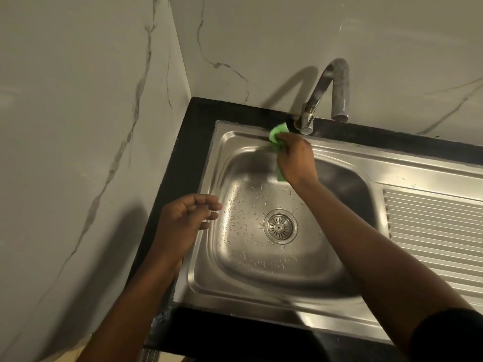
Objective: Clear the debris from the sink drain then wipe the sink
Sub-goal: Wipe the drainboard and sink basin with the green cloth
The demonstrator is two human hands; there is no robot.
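A stainless steel sink [235, 283] is set in a black counter, its basin dotted with water drops. The round drain strainer [280, 226] in the basin's middle looks free of debris. My right hand [295, 160] is closed on a green cloth [277, 131] and presses it against the sink's back rim, just left of the tap base. My left hand [183, 220] hovers over the sink's left rim with fingers loosely curled and apart, holding nothing.
A curved chrome tap [326, 92] rises at the back, spout over the rim. A ribbed drainboard [433, 231] lies to the right of the basin. Marble walls close in on the left and back. The black counter [183, 152] frames the sink.
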